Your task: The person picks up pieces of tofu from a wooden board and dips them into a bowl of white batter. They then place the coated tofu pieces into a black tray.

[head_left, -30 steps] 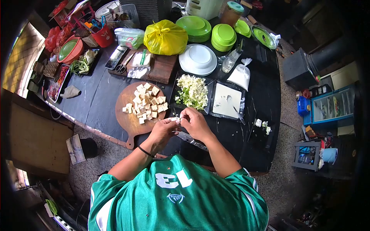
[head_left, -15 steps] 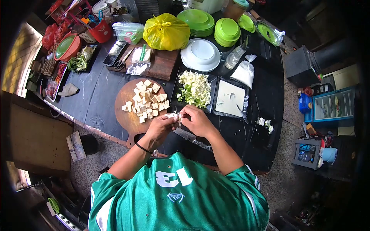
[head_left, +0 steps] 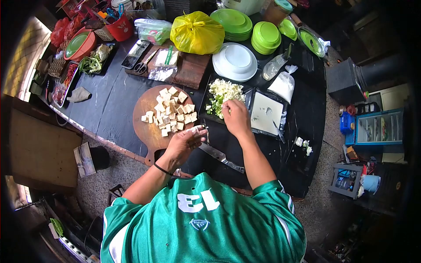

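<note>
My left hand (head_left: 186, 141) is held in front of the wooden board, palm up, with its fingers curled around a small pale piece of tofu (head_left: 197, 129), partly hidden by the fingers. Browned tofu cubes (head_left: 170, 113) lie heaped on the round wooden board (head_left: 142, 125). My right hand (head_left: 237, 117) reaches down into a black tray of chopped white and green vegetables (head_left: 226, 90), fingers pinched together at the near side of the heap. Beside it is a tray of white batter (head_left: 265, 109) with a spoon (head_left: 278, 130). Below my hands lies a knife (head_left: 219, 158).
A yellow plastic bag (head_left: 197, 34), white plates (head_left: 235, 61) and green plates (head_left: 232, 24) stand along the back. A bag of white powder (head_left: 283, 86) is behind the batter. Scissors (head_left: 140, 67) rest on a thick wooden block (head_left: 188, 74). At right is a dark tray (head_left: 300, 160) with scraps.
My right hand has left my left hand and moved up and right into the chopped vegetables. My left hand stays near the board, its fingers a little looser. The view has shifted slightly.
</note>
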{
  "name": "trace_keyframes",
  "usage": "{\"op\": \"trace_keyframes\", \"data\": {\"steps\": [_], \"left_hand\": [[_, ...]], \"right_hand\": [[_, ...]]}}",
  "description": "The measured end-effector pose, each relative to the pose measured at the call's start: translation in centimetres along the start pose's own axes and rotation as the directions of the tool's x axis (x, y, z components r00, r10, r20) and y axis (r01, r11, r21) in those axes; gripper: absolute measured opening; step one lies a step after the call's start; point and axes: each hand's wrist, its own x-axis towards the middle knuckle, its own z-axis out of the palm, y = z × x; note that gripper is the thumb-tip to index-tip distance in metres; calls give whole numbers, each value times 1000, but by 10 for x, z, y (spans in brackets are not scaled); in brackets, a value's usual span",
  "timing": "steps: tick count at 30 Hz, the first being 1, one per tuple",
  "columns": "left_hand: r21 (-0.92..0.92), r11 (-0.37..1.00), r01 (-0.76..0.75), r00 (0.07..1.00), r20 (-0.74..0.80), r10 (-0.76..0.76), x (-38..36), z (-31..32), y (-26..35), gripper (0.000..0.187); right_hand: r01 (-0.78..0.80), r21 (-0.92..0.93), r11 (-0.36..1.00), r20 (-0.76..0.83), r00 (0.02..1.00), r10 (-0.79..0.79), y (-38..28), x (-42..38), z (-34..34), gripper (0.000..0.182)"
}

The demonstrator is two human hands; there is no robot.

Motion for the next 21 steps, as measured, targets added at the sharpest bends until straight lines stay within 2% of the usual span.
{"op": "trace_keyframes", "data": {"steps": [1,3,6,8,9,12,14,15,17,21], "left_hand": [[0,1000,-1,1000,0,1,-1,-1,-1,45],[-27,999,-18,999,50,20,-2,-3,-3,46],[-23,999,-31,999,27,32,-4,-4,-5,44],[-15,999,-44,999,26,45,-4,-8,-7,44],[-5,998,-55,998,26,55,-4,-10,-8,44],[14,998,-65,998,6,65,-3,-16,-11,42],[18,998,-66,998,5,66,-1,-23,-13,43],[24,997,-67,998,3,67,-2,-24,-13,45],[20,998,-64,998,-7,64,-4,-26,-13,44],[50,997,-62,998,-30,64,-5,-25,-13,44]], "right_hand": [[-2,-70,998,-26,1000,0,4,3,1,8],[-26,-84,996,-3,1000,26,8,10,4,8],[-31,-162,986,56,998,40,9,14,8,6],[91,-208,974,50,995,-82,8,14,11,10],[91,-206,974,52,995,-82,9,14,12,10],[65,-214,975,57,997,-53,14,16,14,7],[22,-145,989,-35,999,-27,25,18,8,9],[22,-147,989,-31,999,-27,28,20,2,9],[-66,-121,991,-84,995,56,35,20,-11,10],[-138,-170,976,-38,990,133,42,12,-36,9]]}}
